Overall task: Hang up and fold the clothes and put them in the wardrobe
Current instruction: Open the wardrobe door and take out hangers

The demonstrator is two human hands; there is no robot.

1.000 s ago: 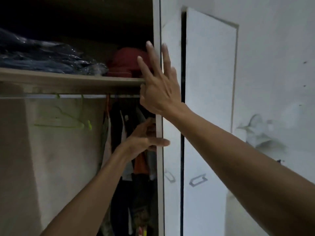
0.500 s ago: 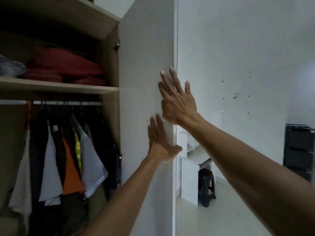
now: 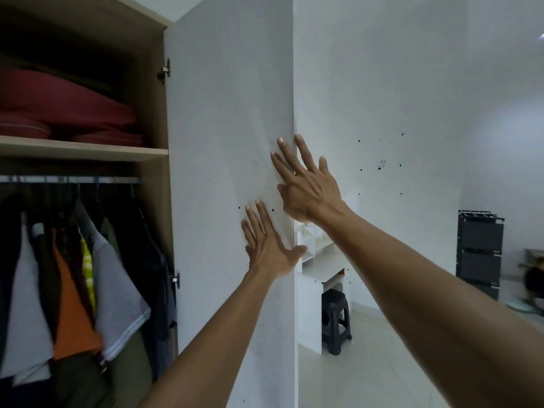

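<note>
The wardrobe door (image 3: 229, 119) stands swung wide, its pale inner face toward me. My left hand (image 3: 269, 248) lies flat on that face with straight fingers, thumb at the door's free edge. Higher up, my right hand (image 3: 306, 187) presses the same face with spread fingers, partly past the edge. Inside the wardrobe, several shirts (image 3: 73, 275) in white, orange, grey and dark colours hang on a rail (image 3: 70, 180). Red folded bedding (image 3: 64, 110) lies on the shelf (image 3: 82, 148) above.
Beyond the door's edge a white desk (image 3: 321, 269) stands against the white wall, with a black plastic stool (image 3: 335, 319) under it. A black drawer tower (image 3: 479, 251) stands at the far right on the pale floor.
The door has swung from nearly shut to wide open. My hands went from gripping its edge to lying flat on its inner face, and the hanging clothes came into view.
</note>
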